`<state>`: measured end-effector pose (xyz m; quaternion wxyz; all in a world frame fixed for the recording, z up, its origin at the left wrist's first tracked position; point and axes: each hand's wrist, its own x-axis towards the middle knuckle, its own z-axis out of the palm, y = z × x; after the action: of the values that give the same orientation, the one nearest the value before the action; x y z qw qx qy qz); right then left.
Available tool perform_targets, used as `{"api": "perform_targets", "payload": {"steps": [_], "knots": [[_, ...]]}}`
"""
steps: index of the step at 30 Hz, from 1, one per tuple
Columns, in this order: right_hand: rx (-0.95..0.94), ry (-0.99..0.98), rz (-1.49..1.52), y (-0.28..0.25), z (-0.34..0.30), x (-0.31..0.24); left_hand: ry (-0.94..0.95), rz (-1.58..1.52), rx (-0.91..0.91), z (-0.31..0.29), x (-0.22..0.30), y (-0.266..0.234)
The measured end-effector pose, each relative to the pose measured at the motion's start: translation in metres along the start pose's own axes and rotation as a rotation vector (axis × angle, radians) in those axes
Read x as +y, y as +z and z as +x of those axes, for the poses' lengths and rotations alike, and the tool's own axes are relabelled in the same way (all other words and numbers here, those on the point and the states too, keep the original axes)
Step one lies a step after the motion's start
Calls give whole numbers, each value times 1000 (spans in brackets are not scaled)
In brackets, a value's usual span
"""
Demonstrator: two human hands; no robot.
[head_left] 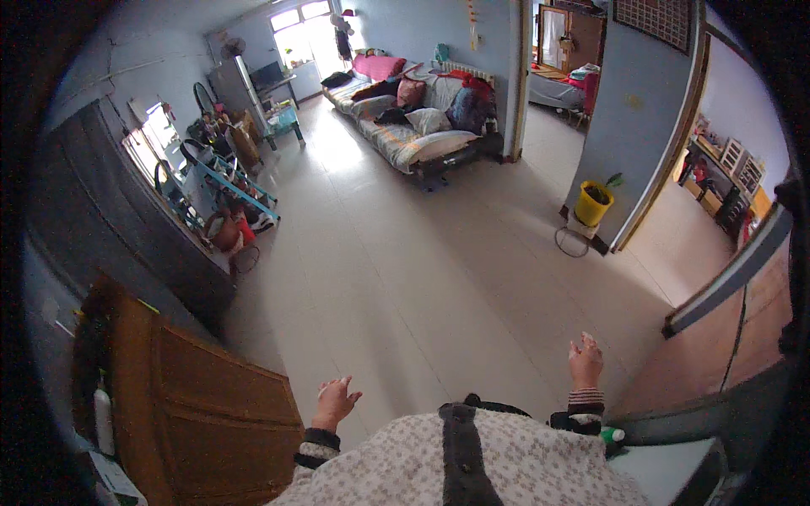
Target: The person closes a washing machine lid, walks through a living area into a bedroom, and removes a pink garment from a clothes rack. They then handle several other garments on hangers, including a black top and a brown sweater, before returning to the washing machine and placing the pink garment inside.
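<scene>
My left hand [336,401] hangs over the tiled floor [413,278], its thumb and fingers apart and nothing in it. Held farther forward on the right, my right hand [585,361] is empty too, with its fingers parted. Whitish patches show on the fingers of both hands; what they are I cannot make out. The brown wooden cabinet [224,405] is the thing nearest my left hand, without contact. A green bottle with a white cap [618,435] shows just behind my right sleeve.
A long sofa [396,139] with blankets stands along the far wall. Clutter and a blue metal frame [240,190] line the left side. A yellow flowerpot [593,203] stands by the right doorway. A white-topped surface [671,468] is at lower right, a white bottle [103,417] at lower left.
</scene>
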<state>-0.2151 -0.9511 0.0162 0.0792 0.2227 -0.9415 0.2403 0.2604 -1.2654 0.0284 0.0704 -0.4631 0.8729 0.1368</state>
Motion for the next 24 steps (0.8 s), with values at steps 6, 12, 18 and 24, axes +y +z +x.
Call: {"api": "perform_targets", "payload": {"steps": [6,12,18,24], "knots": [[-105,-44,-55,51,114,-60,-150,-130,48,71,2,-5],[-341,-189,34,124,186,-161,-365,-164,-251,96,-75,80],[-386,-345,33,222,256,-281,-760,-461,-512,125,-165,166],[-450,-267,136,281,345,-403,-826,-600,-563,232,-220,124]]}}
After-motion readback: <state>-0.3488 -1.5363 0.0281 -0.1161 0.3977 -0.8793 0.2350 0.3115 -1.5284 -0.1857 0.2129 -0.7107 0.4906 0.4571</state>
